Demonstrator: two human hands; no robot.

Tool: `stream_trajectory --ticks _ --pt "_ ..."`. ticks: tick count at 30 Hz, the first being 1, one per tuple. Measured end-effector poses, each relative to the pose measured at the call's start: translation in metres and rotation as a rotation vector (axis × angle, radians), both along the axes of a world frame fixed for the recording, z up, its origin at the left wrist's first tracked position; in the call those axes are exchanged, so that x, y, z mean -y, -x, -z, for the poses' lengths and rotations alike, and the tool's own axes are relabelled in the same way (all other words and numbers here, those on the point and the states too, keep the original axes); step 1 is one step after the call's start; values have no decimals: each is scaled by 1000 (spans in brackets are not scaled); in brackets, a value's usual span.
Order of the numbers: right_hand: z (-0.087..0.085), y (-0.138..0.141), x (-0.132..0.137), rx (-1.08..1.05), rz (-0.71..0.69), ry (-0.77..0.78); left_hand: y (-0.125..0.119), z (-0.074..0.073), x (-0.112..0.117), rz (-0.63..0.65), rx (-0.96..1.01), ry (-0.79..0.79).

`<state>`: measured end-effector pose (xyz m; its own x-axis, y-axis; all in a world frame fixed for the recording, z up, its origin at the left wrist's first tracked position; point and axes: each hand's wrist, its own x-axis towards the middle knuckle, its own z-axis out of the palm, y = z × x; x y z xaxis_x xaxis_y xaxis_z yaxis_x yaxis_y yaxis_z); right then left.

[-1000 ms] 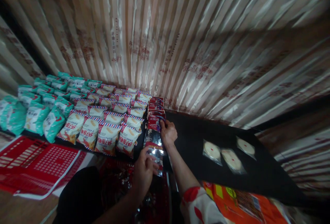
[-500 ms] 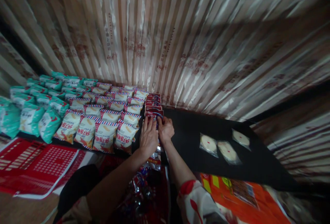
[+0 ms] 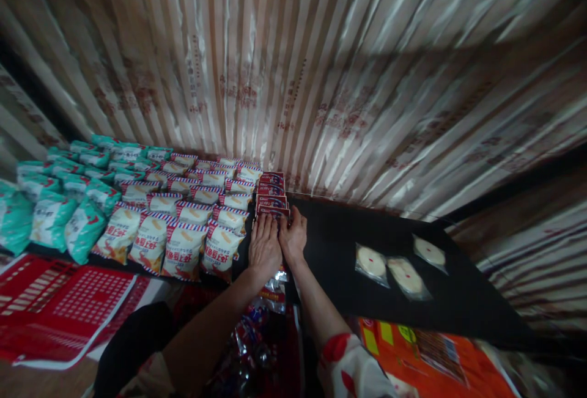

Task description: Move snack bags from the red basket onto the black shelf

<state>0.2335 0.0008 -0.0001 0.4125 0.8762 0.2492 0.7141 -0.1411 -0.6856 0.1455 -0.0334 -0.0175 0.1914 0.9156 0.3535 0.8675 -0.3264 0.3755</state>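
A short row of dark red packets (image 3: 271, 189) stands one behind another at the back of the black surface, beside the striped snack bags. My left hand (image 3: 265, 245) lies flat against the front packet, fingers stretched forward and pointing away from me. Just to its right, my right hand (image 3: 293, 238) touches the same packet's right end, its thumb and forefinger apart. My hands are close together and hide the packet's lower part. Below my wrists, shiny silver and red packets (image 3: 274, 297) show between my forearms.
White striped snack bags (image 3: 183, 248) and teal bags (image 3: 55, 214) stand in rows on the left. Flat round items in clear wrap (image 3: 371, 262) lie on the black surface (image 3: 330, 251). Nearer are a red basket (image 3: 87, 294) and an orange bag (image 3: 413, 349). A pleated curtain (image 3: 275, 68) hangs behind.
The camera view has tilted slightly, so the rows sit a little lower. My right hand's fingers have straightened somewhat beside the front packet. My left hand still presses flat against it.
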Motion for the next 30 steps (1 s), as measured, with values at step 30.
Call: stream_trajectory --ticks 30 --pt "-16 -2 -35 464 -497 220 1 -5 10 5 -13 40"
